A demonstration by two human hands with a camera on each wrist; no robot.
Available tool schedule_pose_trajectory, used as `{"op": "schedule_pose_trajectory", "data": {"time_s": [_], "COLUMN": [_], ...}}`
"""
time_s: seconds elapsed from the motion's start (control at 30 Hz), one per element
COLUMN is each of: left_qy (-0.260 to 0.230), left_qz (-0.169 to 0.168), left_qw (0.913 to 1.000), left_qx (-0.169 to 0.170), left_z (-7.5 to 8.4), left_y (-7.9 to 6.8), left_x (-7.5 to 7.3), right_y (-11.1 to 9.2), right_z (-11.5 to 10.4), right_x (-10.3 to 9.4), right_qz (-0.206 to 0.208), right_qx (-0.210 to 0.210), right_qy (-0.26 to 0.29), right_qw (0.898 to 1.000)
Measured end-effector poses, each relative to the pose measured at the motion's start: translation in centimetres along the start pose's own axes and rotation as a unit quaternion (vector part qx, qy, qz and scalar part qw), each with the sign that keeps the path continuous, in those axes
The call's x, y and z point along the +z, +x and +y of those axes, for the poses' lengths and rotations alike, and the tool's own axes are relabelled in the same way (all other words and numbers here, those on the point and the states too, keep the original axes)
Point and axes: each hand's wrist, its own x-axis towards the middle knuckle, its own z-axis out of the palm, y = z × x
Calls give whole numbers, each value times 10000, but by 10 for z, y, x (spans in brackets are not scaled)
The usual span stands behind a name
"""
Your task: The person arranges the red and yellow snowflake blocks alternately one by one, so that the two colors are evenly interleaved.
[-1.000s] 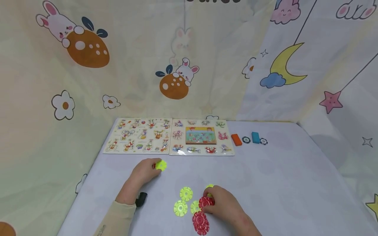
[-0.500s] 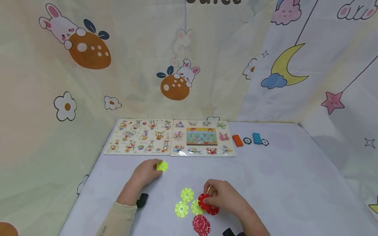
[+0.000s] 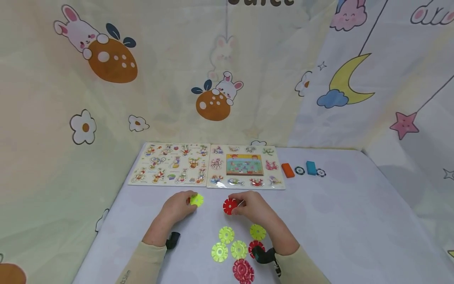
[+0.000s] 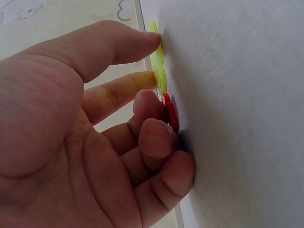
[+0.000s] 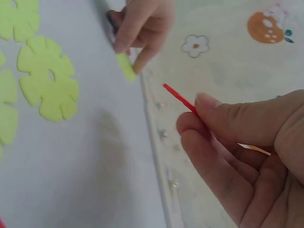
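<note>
My left hand (image 3: 176, 208) pinches a yellow-green notched plastic disc (image 3: 197, 200) between thumb and finger, low over the table. A red disc (image 4: 171, 113) adjoins its lower edge in the left wrist view, mostly behind the curled fingers; whether the two interlock I cannot tell. To the right, my right hand (image 3: 254, 208) grips another red notched disc (image 3: 229, 206) by its edge. That disc appears edge-on in the right wrist view, and a gap separates it from the yellow-green one. Nearer me lie several loose yellow-green discs (image 3: 226, 235) and red discs (image 3: 242, 269).
Two picture puzzle boards (image 3: 170, 165) lie along the back of the table (image 3: 340, 221). Right of them are an orange block (image 3: 288, 170), a blue block (image 3: 311, 168) and two round chips (image 3: 299, 170). Printed fabric (image 3: 170, 79) hangs behind and at the sides.
My right hand has picked a red disc from the loose ones and carried it forward and left, closer to my left hand. The left hand has kept its grip almost in place.
</note>
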Motion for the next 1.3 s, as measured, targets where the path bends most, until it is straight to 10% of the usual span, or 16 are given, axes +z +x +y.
{"op": "schedule_pose_trajectory", "data": {"time_s": [0.4,0.8,1.3], "left_qy": [-4,191,302], "left_qz": [13,104,137], "left_qw": [10000,9998,9994], "left_qx": [-11,-5,-5], "left_z": [-1,5,10], "left_y": [-1,-3,-5], "left_x": [2,0,-1], "right_y": [64,69,67], "right_z": [0,1,7], "right_x": [48,57,57], "right_qz": [121,169,386], "right_qx": [196,117,144], "right_qy": [-263,-1125,-701], "right_qw": [9994,9934,9967]}}
